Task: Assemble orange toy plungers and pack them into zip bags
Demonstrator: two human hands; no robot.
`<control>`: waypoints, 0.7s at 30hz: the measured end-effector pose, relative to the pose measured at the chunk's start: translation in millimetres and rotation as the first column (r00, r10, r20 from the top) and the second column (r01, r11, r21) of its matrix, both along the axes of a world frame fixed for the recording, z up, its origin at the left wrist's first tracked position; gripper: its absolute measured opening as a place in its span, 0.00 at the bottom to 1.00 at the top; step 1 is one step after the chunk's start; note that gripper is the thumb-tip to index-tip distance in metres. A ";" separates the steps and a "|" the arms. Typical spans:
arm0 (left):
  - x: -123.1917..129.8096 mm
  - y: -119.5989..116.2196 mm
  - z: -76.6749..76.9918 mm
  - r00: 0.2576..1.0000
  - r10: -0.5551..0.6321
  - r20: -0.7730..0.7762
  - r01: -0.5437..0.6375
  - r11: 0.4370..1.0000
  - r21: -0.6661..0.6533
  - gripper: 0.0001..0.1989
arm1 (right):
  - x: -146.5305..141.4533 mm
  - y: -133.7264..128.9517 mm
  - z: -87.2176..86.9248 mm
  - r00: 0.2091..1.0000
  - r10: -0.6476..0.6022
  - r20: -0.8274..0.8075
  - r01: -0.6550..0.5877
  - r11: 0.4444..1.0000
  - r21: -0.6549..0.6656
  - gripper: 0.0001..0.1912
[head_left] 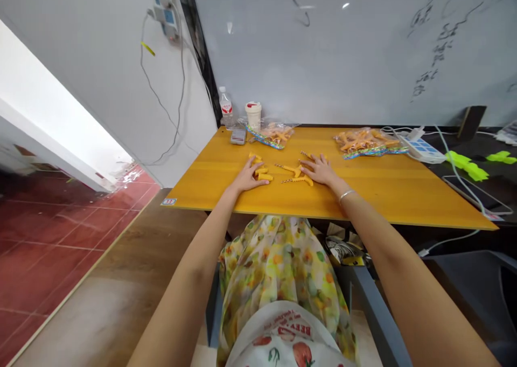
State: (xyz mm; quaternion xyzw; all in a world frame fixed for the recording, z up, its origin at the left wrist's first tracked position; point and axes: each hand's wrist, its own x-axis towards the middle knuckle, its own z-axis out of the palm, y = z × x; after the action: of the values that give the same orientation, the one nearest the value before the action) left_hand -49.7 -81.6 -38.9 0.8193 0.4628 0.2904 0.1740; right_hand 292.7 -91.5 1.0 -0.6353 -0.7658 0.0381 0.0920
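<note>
My left hand [245, 178] rests on the tabletop with its fingers spread around several short yellow pieces [265, 177]. They look like small sleeves or caps, and the fingers partly cover some of them. My right hand [320, 171] lies flat, fingers apart, at the handle ends of several yellow corkscrews [301, 180]. Their twisted metal tips point left, towards the yellow pieces. Part of the farthest corkscrew [306, 154] is hidden beneath the right fingers. Neither hand is closed around anything.
Two clear bags of orange-yellow parts, a left bag [277, 134] and a right bag [365, 141], lie along the back of the yellow table [388, 192]. A bottle [226, 107], a lidded cup [253, 117] and a small grey box [238, 136] stand back left. At right are a power strip [424, 149] and green pieces [466, 166].
</note>
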 end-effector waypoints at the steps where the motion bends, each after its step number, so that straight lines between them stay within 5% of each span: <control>1: -0.3 -0.8 0.1 1.000 0.007 -0.001 -0.007 1.000 0.012 0.51 | -1.7 -0.7 1.1 1.000 -0.004 -0.008 0.004 1.000 0.015 0.33; 5: -0.8 -6.0 1.9 1.000 0.028 -0.012 -0.027 0.997 0.074 0.51 | -22.3 -13.5 5.2 0.995 0.095 0.017 -0.097 0.989 0.108 0.32; 9: 1.1 -10.9 3.5 0.995 0.033 -0.092 -0.022 0.992 0.121 0.50 | -47.8 -26.1 4.6 0.970 0.218 0.108 -0.222 0.975 0.024 0.30; 15: 2.5 -14.5 3.2 0.988 0.047 -0.146 -0.024 0.988 0.150 0.47 | -42.6 -19.5 -2.9 0.987 0.103 0.122 -0.103 0.995 -0.008 0.29; 21: 2.1 -14.7 1.2 0.991 0.050 -0.126 -0.029 0.985 0.168 0.47 | -30.6 -31.2 -2.6 0.992 0.106 0.066 -0.114 0.984 0.139 0.29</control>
State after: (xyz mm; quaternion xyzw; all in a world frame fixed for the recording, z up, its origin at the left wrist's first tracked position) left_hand -47.5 -96.3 -37.7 0.8387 0.4636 0.2773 0.0690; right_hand 262.1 -122.8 -1.6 -0.5847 -0.8029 -0.0304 0.1126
